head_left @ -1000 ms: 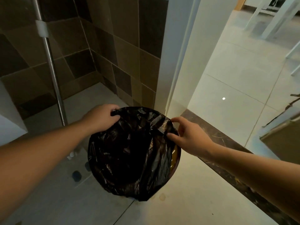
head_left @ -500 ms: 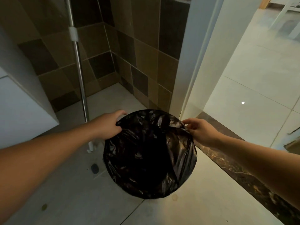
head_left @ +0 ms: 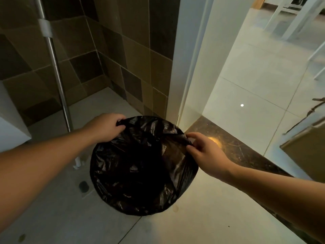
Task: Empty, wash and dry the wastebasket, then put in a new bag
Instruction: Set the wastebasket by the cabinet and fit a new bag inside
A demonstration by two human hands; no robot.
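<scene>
tiled bathroom floor (head_left: 52, 217) by an open doorway. black bag (head_left: 140, 166) draped over wastebasket standing on floor. left hand (head_left: 105, 126) gripping far rim fold, right hand (head_left: 204, 152) pinching right edge. thin, light, slippery film; probably best held at bunched rim.

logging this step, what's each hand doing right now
Left hand: curled round the far rim of the black bag.
Right hand: pinching the bag's right rim.

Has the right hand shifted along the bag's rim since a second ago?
Yes, slightly: the right hand now pinches the black bag rim nearer the dark marble threshold.
</scene>
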